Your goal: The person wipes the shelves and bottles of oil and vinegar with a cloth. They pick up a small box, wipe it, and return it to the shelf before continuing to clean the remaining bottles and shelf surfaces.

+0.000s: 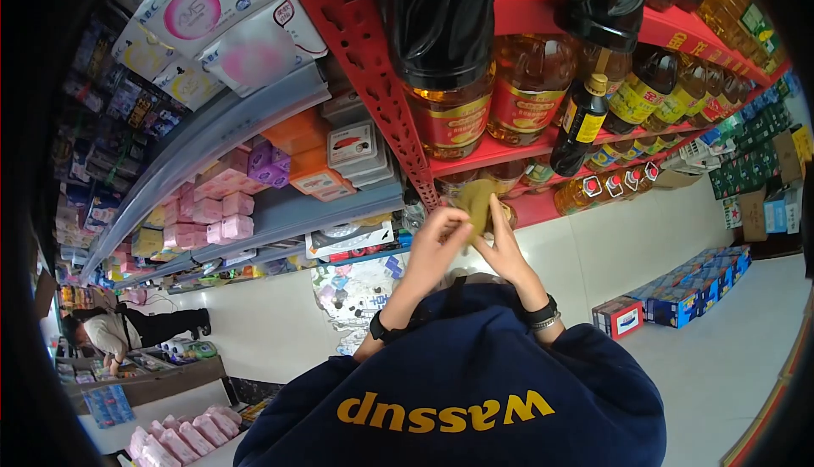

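An olive-brown cloth (478, 210) is bunched between my two hands in front of my chest. My left hand (438, 245) pinches its left side with bent fingers. Holding the cloth from the other side, my right hand (506, 251) has its fingers along the edge and its thumb underneath. Just beyond my hands is the red shelf rack (475, 155) with large oil bottles; a red-labelled oil bottle (454, 123) stands nearest. A dark sauce bottle (583, 123) with a yellow label and cap stands at the shelf's front. The cloth hides some lower bottles.
Black-wrapped containers (435, 22) occupy the upper red shelf. At left, grey shelves (314, 204) hold pink tissue packs (225, 217) and boxes. Blue cartons (699, 285) and a red carton (617, 318) stand on the floor at right. Another person (110, 331) leans over a counter, far left.
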Tool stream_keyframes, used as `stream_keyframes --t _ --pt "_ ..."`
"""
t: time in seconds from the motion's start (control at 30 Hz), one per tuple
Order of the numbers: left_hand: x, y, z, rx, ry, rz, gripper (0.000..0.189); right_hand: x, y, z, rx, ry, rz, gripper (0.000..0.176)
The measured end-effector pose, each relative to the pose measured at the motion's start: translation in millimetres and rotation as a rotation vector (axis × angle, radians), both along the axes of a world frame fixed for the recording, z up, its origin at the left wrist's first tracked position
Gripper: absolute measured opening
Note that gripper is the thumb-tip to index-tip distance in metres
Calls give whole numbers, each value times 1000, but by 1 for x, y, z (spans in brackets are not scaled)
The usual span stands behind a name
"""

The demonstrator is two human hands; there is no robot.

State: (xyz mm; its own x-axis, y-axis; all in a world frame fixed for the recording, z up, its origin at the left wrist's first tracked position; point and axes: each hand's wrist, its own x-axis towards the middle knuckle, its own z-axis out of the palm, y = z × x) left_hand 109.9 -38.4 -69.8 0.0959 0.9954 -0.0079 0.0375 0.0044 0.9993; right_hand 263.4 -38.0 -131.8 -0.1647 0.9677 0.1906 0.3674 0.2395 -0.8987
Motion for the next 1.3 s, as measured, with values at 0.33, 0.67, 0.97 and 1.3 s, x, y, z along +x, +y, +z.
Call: stream_keyframes --t 0.33,0.67,0.97,1.3 --pt "-23 5 -6 -17 -46 -82 19 -4 117 86 500 158 -224 69" --pt "-67 7 -27 -77 -35 120 17 -53 216 116 760 -32 -562 66" --pt "-60 -2 -30 -109 -32 118 20 -55 189 94 767 77 -560 64" --pt "-52 -6 -31 -115 -52 54 16 -58 151 -15 604 104 -614 59"
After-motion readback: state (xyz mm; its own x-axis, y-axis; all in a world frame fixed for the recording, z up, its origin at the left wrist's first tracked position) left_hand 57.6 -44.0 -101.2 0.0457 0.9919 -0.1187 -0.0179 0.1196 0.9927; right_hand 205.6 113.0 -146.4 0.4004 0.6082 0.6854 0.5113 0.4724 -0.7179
